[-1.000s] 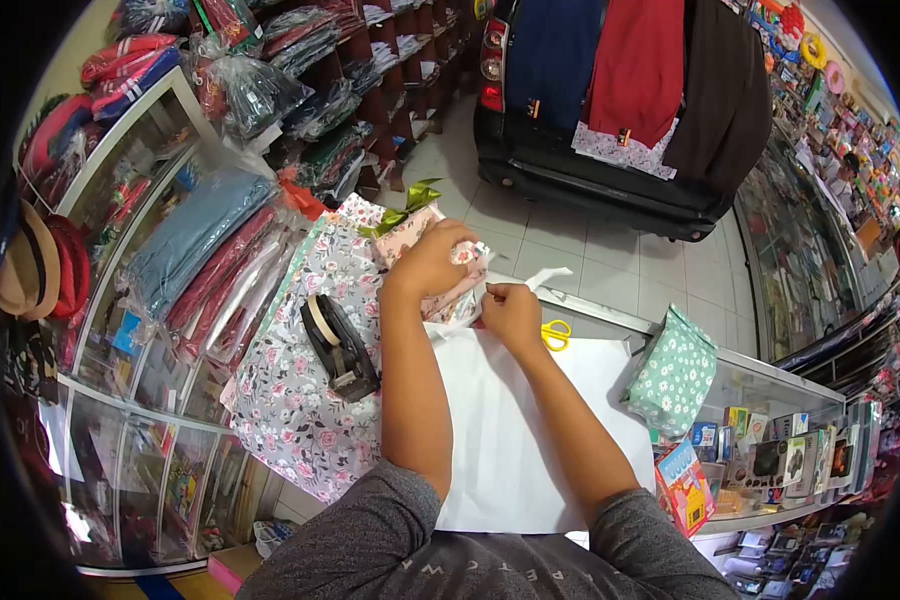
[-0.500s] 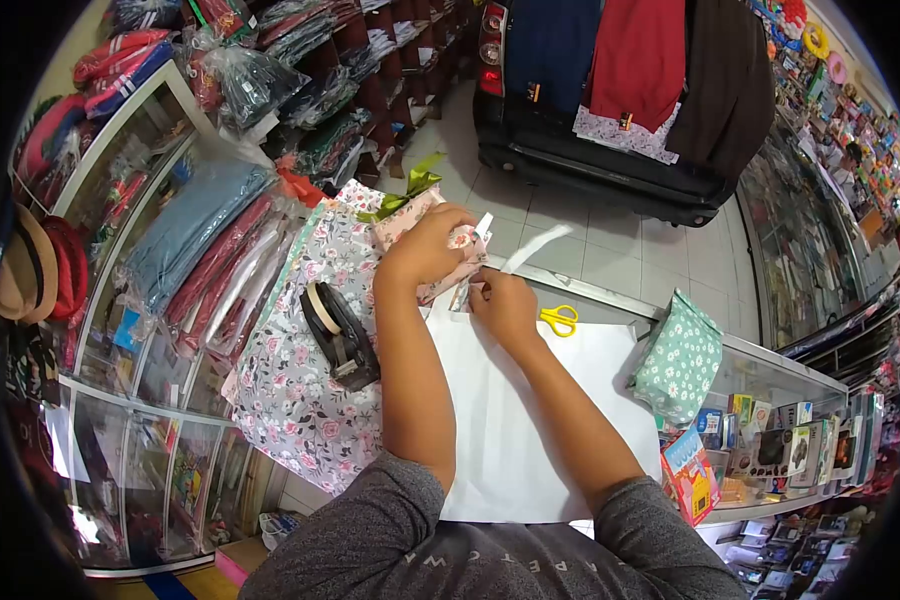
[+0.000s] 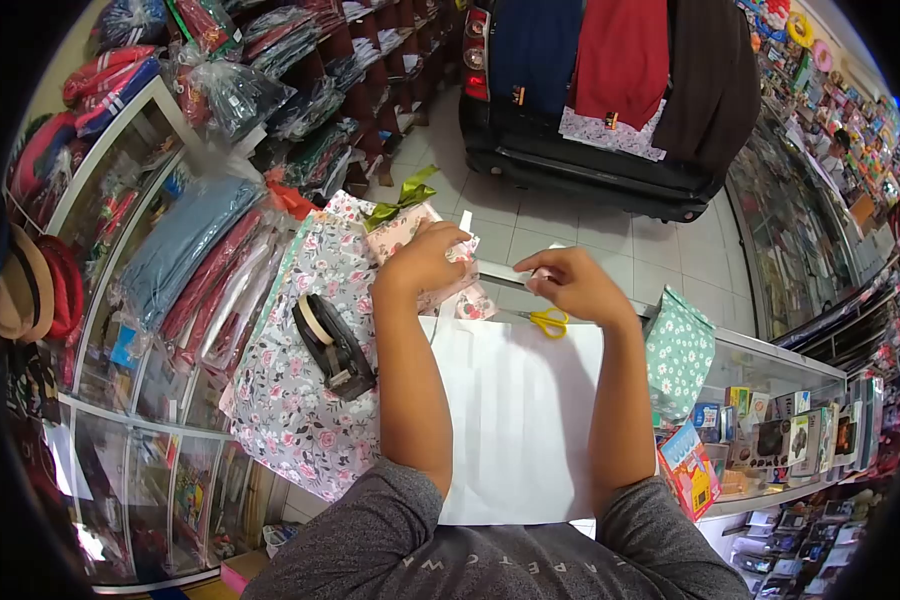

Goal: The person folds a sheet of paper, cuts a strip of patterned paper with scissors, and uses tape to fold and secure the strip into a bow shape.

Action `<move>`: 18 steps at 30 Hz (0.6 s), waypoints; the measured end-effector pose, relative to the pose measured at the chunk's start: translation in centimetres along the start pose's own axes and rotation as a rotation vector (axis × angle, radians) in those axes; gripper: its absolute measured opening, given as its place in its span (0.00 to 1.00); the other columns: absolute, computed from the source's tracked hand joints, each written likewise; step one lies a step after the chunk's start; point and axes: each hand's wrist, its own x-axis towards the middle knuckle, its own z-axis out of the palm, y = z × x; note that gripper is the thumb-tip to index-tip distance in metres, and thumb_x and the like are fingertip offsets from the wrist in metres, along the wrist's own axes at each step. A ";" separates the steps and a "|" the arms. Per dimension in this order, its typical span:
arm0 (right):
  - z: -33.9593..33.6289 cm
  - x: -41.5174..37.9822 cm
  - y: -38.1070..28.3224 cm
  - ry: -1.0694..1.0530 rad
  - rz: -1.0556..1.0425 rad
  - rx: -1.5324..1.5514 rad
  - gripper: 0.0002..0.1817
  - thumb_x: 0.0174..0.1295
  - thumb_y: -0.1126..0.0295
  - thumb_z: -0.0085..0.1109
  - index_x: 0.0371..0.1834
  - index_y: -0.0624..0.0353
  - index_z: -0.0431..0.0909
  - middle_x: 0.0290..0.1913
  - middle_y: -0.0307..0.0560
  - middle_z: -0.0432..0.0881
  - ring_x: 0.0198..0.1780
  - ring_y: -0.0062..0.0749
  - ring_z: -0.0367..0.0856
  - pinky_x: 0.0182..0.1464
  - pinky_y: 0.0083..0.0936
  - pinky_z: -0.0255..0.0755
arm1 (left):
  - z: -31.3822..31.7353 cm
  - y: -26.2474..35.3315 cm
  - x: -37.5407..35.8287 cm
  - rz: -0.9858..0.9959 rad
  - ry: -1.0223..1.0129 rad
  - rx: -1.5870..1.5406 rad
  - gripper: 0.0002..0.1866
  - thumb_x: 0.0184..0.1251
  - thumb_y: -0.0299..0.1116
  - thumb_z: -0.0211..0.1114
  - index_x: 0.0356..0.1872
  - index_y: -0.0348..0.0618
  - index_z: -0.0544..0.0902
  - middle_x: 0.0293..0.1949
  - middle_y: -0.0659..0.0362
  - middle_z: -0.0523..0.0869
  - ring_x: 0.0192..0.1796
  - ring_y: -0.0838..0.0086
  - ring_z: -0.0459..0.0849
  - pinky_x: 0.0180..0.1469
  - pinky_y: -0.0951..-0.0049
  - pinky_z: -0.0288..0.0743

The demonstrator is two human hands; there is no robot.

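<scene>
My left hand [image 3: 425,262] grips a pink floral gift package [image 3: 405,232] topped with a green ribbon [image 3: 402,197], holding it on the glass counter. My right hand [image 3: 575,283] hovers over the far edge of the counter, fingers pinched on a thin white strip, just above yellow-handled scissors [image 3: 545,321]. A large white paper sheet [image 3: 515,415] lies flat in front of me under both forearms.
A black tape dispenser [image 3: 330,345] sits on grey floral wrapping paper [image 3: 305,400] to the left. A teal floral gift bag [image 3: 678,362] stands at the right. Small boxed goods [image 3: 770,445] fill the display case. Shelves of bagged clothing line the left; a black car [image 3: 590,165] is parked beyond.
My right hand has left the package and moved right, to above the scissors. The left hand stays on the package.
</scene>
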 end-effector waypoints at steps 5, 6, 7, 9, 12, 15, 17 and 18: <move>-3.1 -3.1 -2.8 0.079 -0.112 0.246 0.16 0.64 0.80 0.57 0.55 0.67 0.81 0.36 0.38 0.86 0.36 0.13 0.77 0.36 0.16 0.69 | 0.3 0.4 0.6 -0.016 -0.043 0.051 0.28 0.61 0.43 0.70 0.63 0.50 0.78 0.69 0.62 0.71 0.77 0.59 0.58 0.72 0.30 0.48; -3.6 -3.7 -3.6 0.111 -0.105 0.317 0.17 0.64 0.80 0.57 0.57 0.67 0.80 0.36 0.38 0.86 0.35 0.12 0.76 0.35 0.14 0.67 | 0.4 0.3 0.8 -0.005 -0.051 0.035 0.27 0.62 0.43 0.69 0.63 0.50 0.78 0.69 0.61 0.71 0.77 0.55 0.57 0.72 0.28 0.46; -3.9 -4.2 -4.0 0.142 -0.097 0.389 0.18 0.64 0.80 0.58 0.59 0.66 0.79 0.36 0.38 0.86 0.34 0.10 0.74 0.34 0.13 0.65 | 0.5 0.3 0.9 0.008 -0.047 0.039 0.27 0.62 0.43 0.69 0.63 0.50 0.78 0.69 0.61 0.71 0.77 0.55 0.57 0.72 0.28 0.46; -4.2 -4.8 -4.0 0.167 -0.143 0.397 0.20 0.64 0.80 0.59 0.61 0.65 0.77 0.36 0.37 0.85 0.33 0.08 0.72 0.32 0.10 0.62 | 0.9 0.3 0.8 0.015 -0.001 0.029 0.26 0.63 0.43 0.69 0.62 0.49 0.78 0.70 0.60 0.71 0.78 0.56 0.55 0.72 0.29 0.45; -4.5 -5.2 -4.3 0.251 -0.213 0.440 0.19 0.64 0.81 0.60 0.58 0.65 0.78 0.35 0.35 0.84 0.32 0.08 0.71 0.32 0.11 0.63 | -0.7 4.0 -0.4 0.120 0.117 -0.206 0.21 0.69 0.40 0.64 0.60 0.46 0.79 0.65 0.54 0.77 0.74 0.55 0.65 0.71 0.45 0.59; -4.2 -5.9 -6.0 0.366 -0.239 0.434 0.17 0.64 0.81 0.60 0.57 0.65 0.78 0.35 0.35 0.83 0.33 0.10 0.72 0.32 0.12 0.63 | -2.1 8.0 -2.0 0.307 0.207 -0.395 0.21 0.77 0.45 0.57 0.54 0.36 0.81 0.50 0.47 0.87 0.55 0.58 0.86 0.53 0.64 0.80; -3.8 -6.2 -6.6 0.461 -0.311 0.363 0.17 0.63 0.81 0.61 0.56 0.63 0.80 0.34 0.36 0.84 0.32 0.12 0.75 0.31 0.14 0.65 | -3.2 9.8 -3.2 0.109 -0.279 -0.719 0.31 0.80 0.54 0.48 0.50 0.29 0.81 0.42 0.48 0.88 0.38 0.68 0.90 0.29 0.76 0.80; -3.8 -6.7 -7.4 0.513 -0.355 0.137 0.18 0.62 0.81 0.62 0.56 0.61 0.81 0.33 0.37 0.84 0.32 0.13 0.76 0.31 0.16 0.66 | -2.8 10.6 -3.8 0.168 -0.322 -0.747 0.41 0.76 0.65 0.41 0.46 0.27 0.82 0.37 0.45 0.88 0.31 0.66 0.91 0.24 0.77 0.80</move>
